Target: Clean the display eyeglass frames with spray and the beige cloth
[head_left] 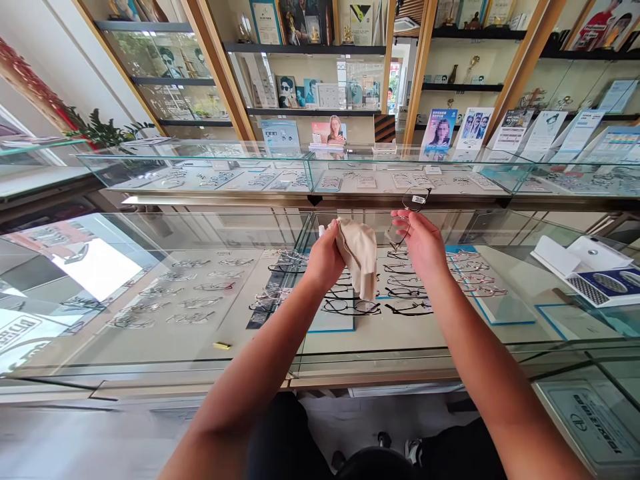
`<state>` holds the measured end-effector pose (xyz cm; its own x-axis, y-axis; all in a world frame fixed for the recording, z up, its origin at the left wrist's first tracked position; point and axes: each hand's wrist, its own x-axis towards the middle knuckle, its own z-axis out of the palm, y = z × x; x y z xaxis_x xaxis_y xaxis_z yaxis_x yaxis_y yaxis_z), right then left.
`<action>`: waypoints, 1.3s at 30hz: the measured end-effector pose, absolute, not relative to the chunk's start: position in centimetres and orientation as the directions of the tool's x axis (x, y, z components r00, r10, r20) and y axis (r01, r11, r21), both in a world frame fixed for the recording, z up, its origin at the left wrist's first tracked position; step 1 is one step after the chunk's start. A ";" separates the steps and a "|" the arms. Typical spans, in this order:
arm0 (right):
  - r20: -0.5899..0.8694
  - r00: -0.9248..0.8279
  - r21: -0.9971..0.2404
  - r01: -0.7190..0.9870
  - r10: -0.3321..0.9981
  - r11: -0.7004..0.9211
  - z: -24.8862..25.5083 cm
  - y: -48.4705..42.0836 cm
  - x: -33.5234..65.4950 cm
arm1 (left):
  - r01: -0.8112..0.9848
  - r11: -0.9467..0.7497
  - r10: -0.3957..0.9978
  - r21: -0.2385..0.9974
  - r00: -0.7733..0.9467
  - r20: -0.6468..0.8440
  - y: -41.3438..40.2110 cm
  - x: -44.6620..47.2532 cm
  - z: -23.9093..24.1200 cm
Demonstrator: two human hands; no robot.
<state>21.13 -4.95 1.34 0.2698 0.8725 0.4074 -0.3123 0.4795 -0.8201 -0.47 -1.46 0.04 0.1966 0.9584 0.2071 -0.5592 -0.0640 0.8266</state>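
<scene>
My left hand [325,259] is closed on a beige cloth [361,252], which hangs down from the fingers over the glass counter. A small white tip [321,231] shows beside the left thumb; what it belongs to is hidden. In my right hand [425,245] is a pair of thin-framed eyeglasses [418,199], pinched between the fingers. One lens with a white label stands above the fingertips, and the rest of the frame hangs below. The cloth and the eyeglasses are apart. Beneath both hands, rows of eyeglasses [353,307] lie inside the glass display case [320,363].
At the right stands an open white box [595,257] with a dark blue patterned part. A small yellow piece [221,346] lies at the left. Behind is a second glass case [200,163] with cards [439,133] on top, then shelves [305,48]. A potted plant [103,128] stands far left.
</scene>
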 end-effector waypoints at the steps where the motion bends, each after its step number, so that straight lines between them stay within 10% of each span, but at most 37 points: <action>1: 0.417 0.282 -0.814 -0.308 0.864 0.493 1.4 -5.0 21.1 | -0.601 -0.031 0.961 0.798 0.203 0.189 -1.6 -0.5 0.4; 9: 0.569 0.456 -0.765 -0.012 0.685 0.644 0.8 -4.5 21.5 | -0.503 0.095 0.800 0.859 0.552 0.235 -3.8 0.2 0.9; 15: 0.637 0.405 -0.752 0.138 0.656 0.645 1.0 -4.8 21.7 | 0.037 -0.204 0.855 0.978 0.494 0.160 -3.6 0.3 -1.0; 18: 0.658 0.328 -0.745 0.156 0.678 0.648 1.3 -5.2 21.4 | 0.257 -0.480 0.873 0.839 0.237 0.426 -3.0 -0.1 -1.2; 22: 0.656 0.197 -0.754 0.127 0.729 0.645 1.8 -5.9 21.0 | 0.429 -0.790 0.534 0.438 0.129 0.836 -2.9 -0.7 -0.8; 26: 0.623 -0.003 -0.777 0.111 0.782 0.619 2.0 -6.4 20.9 | 0.499 -0.852 0.275 0.156 0.174 0.946 -3.4 -0.6 -0.5; 39: 0.482 -0.233 -0.836 0.167 0.845 0.523 1.9 -6.9 21.1 | 0.584 -0.811 0.185 0.036 0.197 0.963 -3.7 -0.8 -0.2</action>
